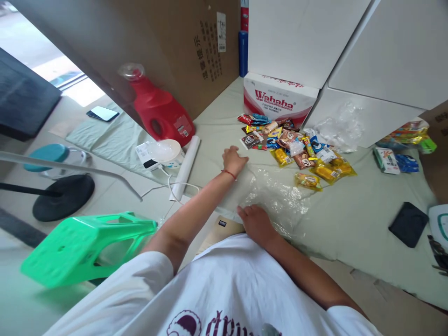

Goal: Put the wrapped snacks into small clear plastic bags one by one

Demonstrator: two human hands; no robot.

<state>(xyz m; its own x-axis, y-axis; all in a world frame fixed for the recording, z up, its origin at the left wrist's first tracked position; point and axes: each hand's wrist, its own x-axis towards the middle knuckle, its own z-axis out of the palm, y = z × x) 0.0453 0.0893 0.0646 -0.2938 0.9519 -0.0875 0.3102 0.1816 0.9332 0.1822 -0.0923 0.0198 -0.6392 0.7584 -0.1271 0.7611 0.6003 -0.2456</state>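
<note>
My left hand, with a red string on its wrist, reaches over the cloth-covered table. Its fingers are apart with nothing in them, just left of a pile of wrapped snacks. At the table's front edge lies my right hand, its fingers stretched out to the left and holding nothing that I can see. Right beside it spreads a crumpled clear plastic bag. Yellow-wrapped packets lie at the right side of the pile.
Behind the snacks stands a Wahaba box below large white boxes. A red jug, a white roll and a paper cup are on the left. A green stool stands on the floor; a black pouch lies right.
</note>
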